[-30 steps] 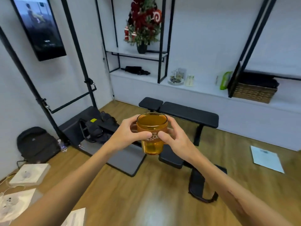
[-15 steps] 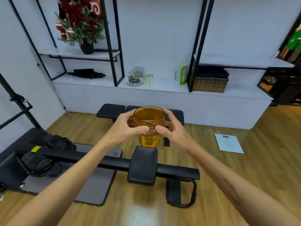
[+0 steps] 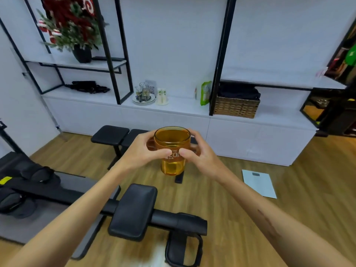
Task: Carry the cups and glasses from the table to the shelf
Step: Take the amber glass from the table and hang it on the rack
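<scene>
An amber glass cup (image 3: 172,151) with white lettering is held upright at chest height between both hands. My left hand (image 3: 141,149) wraps its left side and my right hand (image 3: 198,153) wraps its right side, thumbs meeting on the front. Ahead stands the long white shelf (image 3: 179,109) along the wall. On it sit a plate with small glass items (image 3: 143,96) and a pale cup (image 3: 161,97).
A black weight bench (image 3: 115,134) stands on the wooden floor between me and the shelf. A second padded bench (image 3: 134,211) lies just below my arms. A wicker basket (image 3: 236,106), a green packet (image 3: 205,93), a potted red plant (image 3: 77,31) and a floor scale (image 3: 259,183) are around.
The view has swung to the right and closer to the shelf, which now faces me. Both hands hold the amber cup the same way throughout.
</scene>
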